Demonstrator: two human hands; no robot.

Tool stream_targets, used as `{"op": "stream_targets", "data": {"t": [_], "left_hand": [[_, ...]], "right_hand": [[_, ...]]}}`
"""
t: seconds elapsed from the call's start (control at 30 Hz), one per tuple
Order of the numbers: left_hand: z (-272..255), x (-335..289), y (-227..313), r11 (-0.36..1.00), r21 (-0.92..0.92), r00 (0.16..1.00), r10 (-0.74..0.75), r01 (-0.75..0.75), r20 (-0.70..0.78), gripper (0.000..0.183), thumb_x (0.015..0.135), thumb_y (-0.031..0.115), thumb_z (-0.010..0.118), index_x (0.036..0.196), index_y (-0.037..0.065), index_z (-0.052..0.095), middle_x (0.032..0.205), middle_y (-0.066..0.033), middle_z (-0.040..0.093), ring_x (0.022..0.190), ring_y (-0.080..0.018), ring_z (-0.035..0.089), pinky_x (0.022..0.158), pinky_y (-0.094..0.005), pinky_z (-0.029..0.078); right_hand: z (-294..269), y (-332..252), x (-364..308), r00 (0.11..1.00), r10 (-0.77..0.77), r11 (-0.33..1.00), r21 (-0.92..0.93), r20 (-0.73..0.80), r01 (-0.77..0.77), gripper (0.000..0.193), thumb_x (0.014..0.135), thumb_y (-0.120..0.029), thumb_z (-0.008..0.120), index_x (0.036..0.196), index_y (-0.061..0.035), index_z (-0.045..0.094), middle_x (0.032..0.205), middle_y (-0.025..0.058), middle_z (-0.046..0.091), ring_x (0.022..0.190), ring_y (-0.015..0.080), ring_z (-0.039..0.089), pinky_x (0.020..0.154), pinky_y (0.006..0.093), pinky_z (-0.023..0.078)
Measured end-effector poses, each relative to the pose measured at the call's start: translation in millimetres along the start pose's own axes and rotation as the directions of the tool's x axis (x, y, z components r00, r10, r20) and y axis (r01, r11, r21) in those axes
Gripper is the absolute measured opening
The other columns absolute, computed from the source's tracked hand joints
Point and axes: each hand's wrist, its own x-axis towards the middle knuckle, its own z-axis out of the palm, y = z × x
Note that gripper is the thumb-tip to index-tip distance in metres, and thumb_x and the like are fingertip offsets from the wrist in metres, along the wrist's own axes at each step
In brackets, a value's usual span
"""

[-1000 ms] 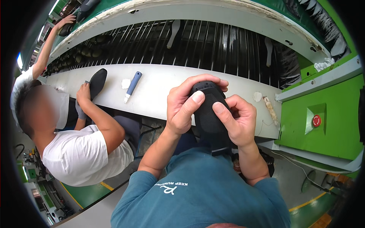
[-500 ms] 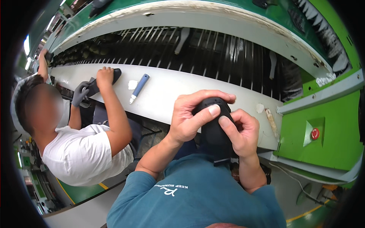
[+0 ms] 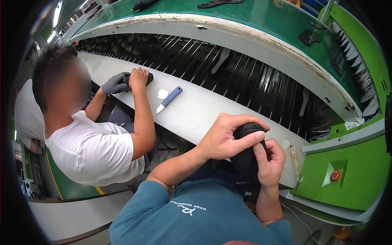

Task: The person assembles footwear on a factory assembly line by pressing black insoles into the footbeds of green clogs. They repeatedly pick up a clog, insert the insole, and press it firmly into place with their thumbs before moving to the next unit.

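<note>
In front of my chest I hold a black shoe (image 3: 245, 163) upright, one end up. My left hand (image 3: 228, 136) curls over its upper end, fingers on the far side and thumb across the near face. From the other side my right hand (image 3: 270, 163) grips it, its thumb pressing close to the left thumb. Much of the shoe is covered by my hands, and its lower part is dark against my clothes. Beyond my hands runs a white ledge (image 3: 192, 116), with a blue-handled tool with a white tip (image 3: 170, 98) lying on it.
A co-worker in a white shirt (image 3: 94, 151) works a dark item at the left. Behind the ledge is a roller rack (image 3: 253, 81), then a green table (image 3: 261, 20) bearing a black sole (image 3: 220, 3). A green machine housing with a red button (image 3: 335, 175) stands right.
My view has shifted, so the co-worker and ledge appear farther right and the shoe lower. Both hands keep their grip on the shoe. The co-worker's bare and gloved hands are closer together.
</note>
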Motion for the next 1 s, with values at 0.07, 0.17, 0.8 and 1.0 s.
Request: {"op": "stream_targets", "data": {"t": [0.07, 0.17, 0.8, 1.0], "left_hand": [[-5, 1, 5, 0.998, 0.027, 0.996, -0.053, 0.051, 0.067, 0.028, 0.106, 0.013, 0.072, 0.128, -0.001, 0.079, 0.116, -0.0162, 0.085, 0.104, -0.0246, 0.083, 0.095, -0.0359, 0.063], [-3, 2, 2, 0.997, 0.047, 0.998, -0.066, 0.065, 0.007, 0.027, 0.108, 0.016, 0.070, 0.126, -0.001, 0.080, 0.114, -0.0153, 0.085, 0.104, -0.0227, 0.082, 0.094, -0.0347, 0.062], [11, 39, -92, 0.888, -0.456, 0.980, -0.133, 0.052, -0.147, 0.074, 0.124, 0.050, 0.021, 0.125, -0.003, 0.072, 0.111, -0.0106, 0.077, 0.103, -0.0174, 0.072, 0.097, -0.0319, 0.057], [10, 43, -95, 0.926, -0.373, 0.962, -0.144, 0.050, -0.230, 0.073, 0.124, 0.048, 0.020, 0.117, -0.003, 0.073, 0.105, -0.0094, 0.076, 0.098, -0.0157, 0.070, 0.092, -0.0314, 0.057]], "right_hand": [[-2, 0, 0, 1.000, 0.011, 1.000, -0.004, -0.006, -0.011, 0.026, 0.108, -0.020, 0.080, 0.094, -0.0026, 0.066, 0.076, -0.0046, 0.066, 0.069, 0.0011, 0.054, 0.060, 0.0215, 0.041], [-6, 0, 4, 0.999, 0.043, 0.998, -0.053, 0.022, -0.042, 0.028, 0.107, -0.023, 0.081, 0.096, -0.0030, 0.065, 0.076, -0.0039, 0.066, 0.070, 0.0013, 0.055, 0.060, 0.0221, 0.043], [7, -1, 87, 0.997, 0.028, 0.946, -0.319, -0.076, -0.051, 0.046, 0.097, -0.041, 0.089, 0.099, 0.0023, 0.072, 0.084, 0.0064, 0.077, 0.077, 0.0091, 0.070, 0.070, 0.0278, 0.057], [4, 7, 101, 0.995, 0.077, 0.932, -0.349, -0.067, -0.095, 0.048, 0.096, -0.044, 0.091, 0.096, 0.0007, 0.073, 0.079, 0.0041, 0.073, 0.073, 0.0091, 0.066, 0.066, 0.0282, 0.054]]}}
